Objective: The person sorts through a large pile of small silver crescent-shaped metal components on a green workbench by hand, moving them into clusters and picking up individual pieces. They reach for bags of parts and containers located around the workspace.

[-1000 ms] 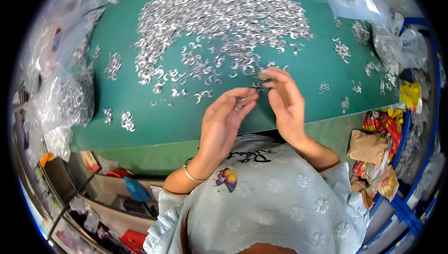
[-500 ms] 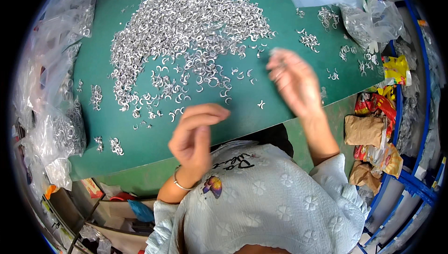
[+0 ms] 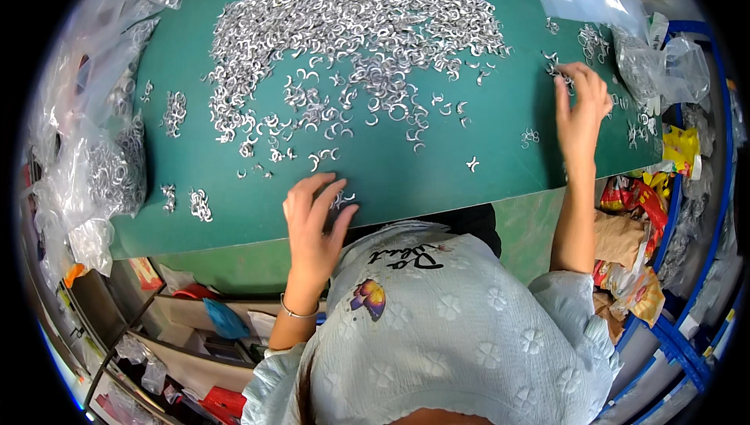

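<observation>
A broad heap of small silver crescent-shaped metal pieces (image 3: 351, 11) covers the far middle of the green table (image 3: 406, 179). Near the front edge, my left hand (image 3: 310, 218) is open, its fingers apart around a few loose crescent pieces (image 3: 341, 199). Whether its fingertips touch them I cannot tell. Over on the right, my right hand (image 3: 582, 112) reaches down to a small group of the same pieces (image 3: 552, 66). Its thumb and forefinger stand apart, and part of that group is hidden beneath the fingers.
More small groups of crescents lie along both sides, such as a left cluster (image 3: 174, 112) and a front-left cluster (image 3: 200, 205). Clear plastic bags of metal pieces stand at the left (image 3: 109, 167) and right (image 3: 664, 66). A blue metal rack (image 3: 707, 191) rises at the right.
My right hand has moved right, from the table's middle to the small group. My left hand has lowered to loose pieces near the edge and spread its fingers. The view has shifted.
</observation>
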A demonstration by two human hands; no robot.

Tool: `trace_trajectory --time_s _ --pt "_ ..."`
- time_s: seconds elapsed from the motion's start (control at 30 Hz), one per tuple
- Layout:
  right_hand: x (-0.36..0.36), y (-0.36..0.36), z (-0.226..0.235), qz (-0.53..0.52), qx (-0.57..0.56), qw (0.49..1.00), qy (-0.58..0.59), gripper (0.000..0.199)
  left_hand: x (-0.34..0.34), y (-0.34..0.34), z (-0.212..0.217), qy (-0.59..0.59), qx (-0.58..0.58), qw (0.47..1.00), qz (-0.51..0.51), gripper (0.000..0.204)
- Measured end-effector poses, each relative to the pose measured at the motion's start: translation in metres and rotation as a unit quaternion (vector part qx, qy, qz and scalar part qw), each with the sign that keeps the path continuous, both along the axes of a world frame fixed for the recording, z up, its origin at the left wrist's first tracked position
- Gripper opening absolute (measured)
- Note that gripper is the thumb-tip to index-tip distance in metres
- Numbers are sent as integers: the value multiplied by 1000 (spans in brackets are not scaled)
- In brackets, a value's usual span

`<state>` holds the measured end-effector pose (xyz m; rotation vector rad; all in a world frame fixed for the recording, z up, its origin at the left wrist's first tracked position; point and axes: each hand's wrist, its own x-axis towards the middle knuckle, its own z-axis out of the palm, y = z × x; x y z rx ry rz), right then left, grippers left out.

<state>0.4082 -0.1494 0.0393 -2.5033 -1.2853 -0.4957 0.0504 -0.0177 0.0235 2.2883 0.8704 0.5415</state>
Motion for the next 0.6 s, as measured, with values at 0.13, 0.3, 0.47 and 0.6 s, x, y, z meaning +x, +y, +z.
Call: trace_trajectory --time_s 0.13,0.3,0.47,0.6 --pt "-85 27 13 188 -41 962 193 34 -3 -7 -10 13 -27 1000 2 44" --pt "-141 39 -12 238 -121 940 212 59 -5 -6 -9 -16 -2 996 84 55" --pt "-149 34 -10 249 -118 940 202 63 -15 -8 -7 23 -19 997 77 53" --pt "-160 23 -9 295 -156 905 262 66 -10 -7 -9 14 -36 998 56 45"
